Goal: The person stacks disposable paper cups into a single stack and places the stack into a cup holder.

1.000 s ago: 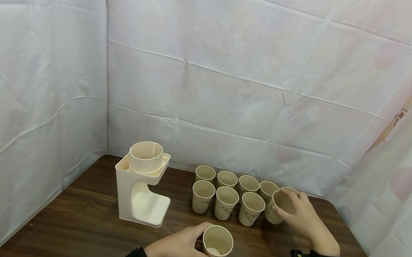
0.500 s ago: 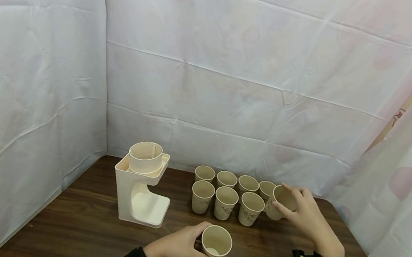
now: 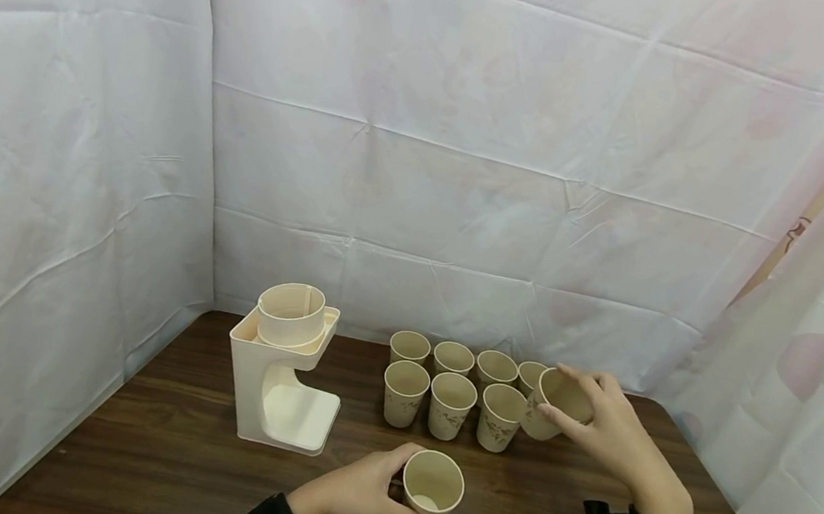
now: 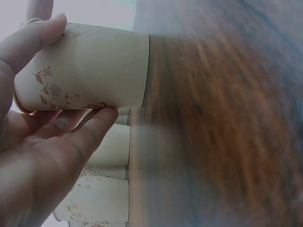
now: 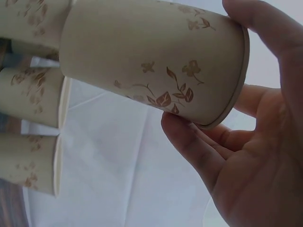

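In the head view my left hand [image 3: 368, 491] grips a beige paper cup [image 3: 432, 494], upright at the front of the table. The left wrist view has its thumb and fingers around that floral-printed cup [image 4: 94, 71], whose base is at the wood surface. My right hand [image 3: 608, 428] holds another paper cup [image 3: 554, 410], tilted, at the right end of the cup rows. Thumb and fingers pinch this cup [image 5: 161, 61] near its rim in the right wrist view. Left of it stands a front-row paper cup [image 3: 501, 417]; whether they touch I cannot tell.
More paper cups [image 3: 452, 408] stand in two rows at the back. To the left is a cream C-shaped stand [image 3: 248, 382] with a round open container [image 3: 290, 328] on top. A white curtain [image 3: 421, 166] hangs behind the brown wooden table [image 3: 156, 465].
My right hand has lifted its cup from the front row's right end, then tilted it and shifted it slightly left. A back-row cup there is now out of sight. The left hand stays put.
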Demonstrator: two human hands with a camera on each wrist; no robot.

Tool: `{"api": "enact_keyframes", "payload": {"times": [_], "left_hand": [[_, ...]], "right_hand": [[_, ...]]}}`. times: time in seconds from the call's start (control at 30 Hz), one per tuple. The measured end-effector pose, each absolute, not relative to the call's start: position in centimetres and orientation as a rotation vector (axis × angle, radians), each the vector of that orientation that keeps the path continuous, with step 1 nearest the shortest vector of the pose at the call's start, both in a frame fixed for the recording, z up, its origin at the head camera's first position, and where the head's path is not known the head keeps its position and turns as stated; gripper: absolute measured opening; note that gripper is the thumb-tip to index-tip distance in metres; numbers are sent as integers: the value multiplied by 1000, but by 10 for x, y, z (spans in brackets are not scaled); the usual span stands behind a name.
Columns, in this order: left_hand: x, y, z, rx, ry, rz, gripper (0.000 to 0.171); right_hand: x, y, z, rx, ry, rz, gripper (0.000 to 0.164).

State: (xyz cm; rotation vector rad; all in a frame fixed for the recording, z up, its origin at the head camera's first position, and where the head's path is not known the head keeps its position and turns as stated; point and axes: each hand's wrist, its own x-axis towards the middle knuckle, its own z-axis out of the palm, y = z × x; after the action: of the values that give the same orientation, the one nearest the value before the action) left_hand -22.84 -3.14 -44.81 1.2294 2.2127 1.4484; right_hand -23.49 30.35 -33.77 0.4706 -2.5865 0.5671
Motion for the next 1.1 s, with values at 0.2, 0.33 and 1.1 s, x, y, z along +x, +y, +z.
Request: {"api": "enact_keyframes", "payload": {"times": [0.2, 0.33, 1.1], "left_hand": [[-230, -31, -449, 1221, 2187, 1462, 66], [-230, -32, -449, 1227, 2193, 1461, 65], [-227, -32, -446, 1214, 2168, 1484, 65]], "right_hand": [[-227, 292, -330, 557, -2573, 582, 62], [-223, 283, -328, 637, -2545, 598, 59], [-205, 243, -326, 907, -2509, 603, 61]]}}
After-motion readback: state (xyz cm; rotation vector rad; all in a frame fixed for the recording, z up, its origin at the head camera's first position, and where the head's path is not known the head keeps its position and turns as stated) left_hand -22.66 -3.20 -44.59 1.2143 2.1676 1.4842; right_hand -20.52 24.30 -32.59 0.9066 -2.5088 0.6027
